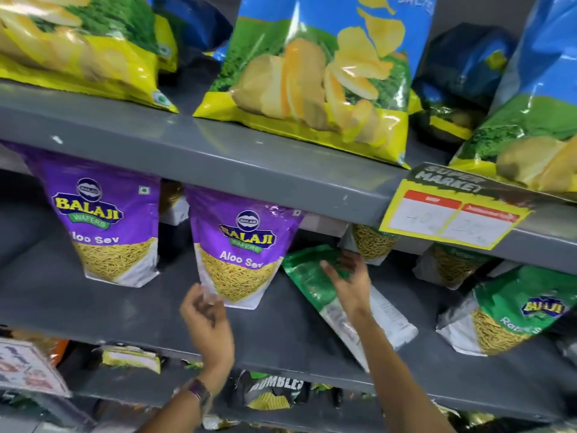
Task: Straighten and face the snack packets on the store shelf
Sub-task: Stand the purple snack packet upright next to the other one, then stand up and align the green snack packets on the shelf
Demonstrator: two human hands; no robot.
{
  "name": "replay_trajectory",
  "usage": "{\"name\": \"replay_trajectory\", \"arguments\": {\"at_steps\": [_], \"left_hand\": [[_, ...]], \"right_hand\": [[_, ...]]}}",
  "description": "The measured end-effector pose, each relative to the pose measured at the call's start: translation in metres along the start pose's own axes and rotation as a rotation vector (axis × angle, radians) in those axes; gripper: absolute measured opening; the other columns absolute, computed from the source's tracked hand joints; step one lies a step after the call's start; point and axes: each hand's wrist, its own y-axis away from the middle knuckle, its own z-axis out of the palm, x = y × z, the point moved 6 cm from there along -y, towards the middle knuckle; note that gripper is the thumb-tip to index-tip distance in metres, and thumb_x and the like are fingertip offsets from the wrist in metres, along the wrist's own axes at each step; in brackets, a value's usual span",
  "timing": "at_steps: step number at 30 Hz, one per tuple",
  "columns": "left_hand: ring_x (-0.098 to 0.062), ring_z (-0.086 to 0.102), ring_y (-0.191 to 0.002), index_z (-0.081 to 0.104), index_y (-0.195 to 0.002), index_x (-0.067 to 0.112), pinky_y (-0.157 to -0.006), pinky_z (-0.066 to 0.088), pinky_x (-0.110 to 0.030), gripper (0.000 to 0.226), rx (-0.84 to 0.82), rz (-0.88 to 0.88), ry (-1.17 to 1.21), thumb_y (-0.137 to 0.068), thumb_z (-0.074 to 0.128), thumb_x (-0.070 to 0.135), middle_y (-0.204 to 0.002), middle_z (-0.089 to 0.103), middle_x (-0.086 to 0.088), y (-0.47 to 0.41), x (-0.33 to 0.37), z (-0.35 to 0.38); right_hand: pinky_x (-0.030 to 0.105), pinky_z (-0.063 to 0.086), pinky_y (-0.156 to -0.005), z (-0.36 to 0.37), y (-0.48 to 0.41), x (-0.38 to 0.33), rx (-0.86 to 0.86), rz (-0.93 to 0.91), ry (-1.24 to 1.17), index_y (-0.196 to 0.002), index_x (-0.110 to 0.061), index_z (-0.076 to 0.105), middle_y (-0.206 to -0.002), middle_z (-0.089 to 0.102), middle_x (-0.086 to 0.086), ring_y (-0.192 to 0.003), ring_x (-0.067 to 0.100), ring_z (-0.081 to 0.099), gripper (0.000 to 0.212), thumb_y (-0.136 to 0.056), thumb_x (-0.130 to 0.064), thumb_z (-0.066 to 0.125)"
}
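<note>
A: Grey shelf (pixel 281 332), middle tier. The purple Aloo Sev packet (pixel 240 245) stands upright facing out; the green packet (pixel 315 282) lies tilted, back side up.

B: Hands?

A: Left hand (pixel 207 323) pinches the purple packet's lower corner. Right hand (pixel 349 285) lies open-fingered on the green one, blurred; can't tell if its grip is closed.

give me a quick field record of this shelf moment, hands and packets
setting: grey store shelves
left hand: fingers on lower corner of an upright purple Aloo Sev packet
right hand: flat on the green packet, which lies tilted with its back showing
neighbour: second purple packet, upright
upper shelf: chip bags
price tag: figures unreadable
</note>
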Motion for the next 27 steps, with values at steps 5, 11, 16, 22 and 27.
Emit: {"name": "replay_trajectory", "arguments": {"at_steps": [5,11,16,22,27], "left_hand": [[-0.007,0.059,-0.082,0.040,-0.124,0.001,-0.064,0.048,-0.017,0.038,-0.366,-0.612,-0.009,-0.088,0.054,0.001,-0.106,0.053,-0.012,0.086,-0.045,0.095],[-0.021,0.058,-0.094,0.052,-0.098,0.016,-0.074,0.050,-0.037,0.031,-0.476,-0.826,-0.087,-0.077,0.072,0.025,-0.102,0.062,-0.006,0.115,-0.058,0.148],[-0.026,0.067,-0.093,0.058,-0.102,0.006,-0.075,0.058,-0.045,0.043,-0.461,-0.616,-0.113,-0.068,0.080,0.019,-0.103,0.070,-0.014,0.115,-0.039,0.150],[-0.021,0.066,-0.089,0.048,-0.096,0.021,-0.071,0.054,-0.024,0.051,-0.628,-0.193,-0.079,-0.063,0.081,0.002,-0.103,0.067,-0.011,0.098,0.010,0.186],[0.002,0.064,-0.084,0.047,-0.096,0.033,-0.067,0.049,-0.010,0.055,-0.758,0.022,-0.191,-0.064,0.081,0.003,-0.100,0.063,0.008,0.089,0.014,0.209]], "right_hand": [[0.034,0.045,-0.074,-0.086,-0.050,0.057,-0.033,0.169,0.508,-0.109,-0.015,0.059,-0.108,0.069,0.019,-0.100,0.037,0.064,0.040,-0.078,-0.038,0.070],[0.022,0.052,-0.078,-0.092,-0.050,0.105,-0.542,0.392,0.470,-0.111,-0.022,0.063,-0.117,0.062,0.000,-0.097,0.013,0.063,0.045,-0.079,-0.053,0.065],[0.032,0.058,-0.069,-0.103,-0.031,0.081,-0.546,0.399,0.097,-0.100,-0.006,0.070,-0.092,0.077,0.011,-0.084,0.023,0.073,0.051,-0.062,-0.037,0.083],[0.038,0.055,-0.088,-0.141,-0.040,0.053,-0.424,0.233,0.000,-0.113,-0.008,0.054,-0.108,0.071,0.009,-0.099,0.022,0.068,0.067,-0.056,-0.011,0.088],[0.030,0.058,-0.075,-0.142,-0.040,0.059,-0.271,0.149,-0.124,-0.107,-0.005,0.051,-0.109,0.067,0.021,-0.088,0.025,0.066,0.062,-0.056,0.011,0.082]]}}
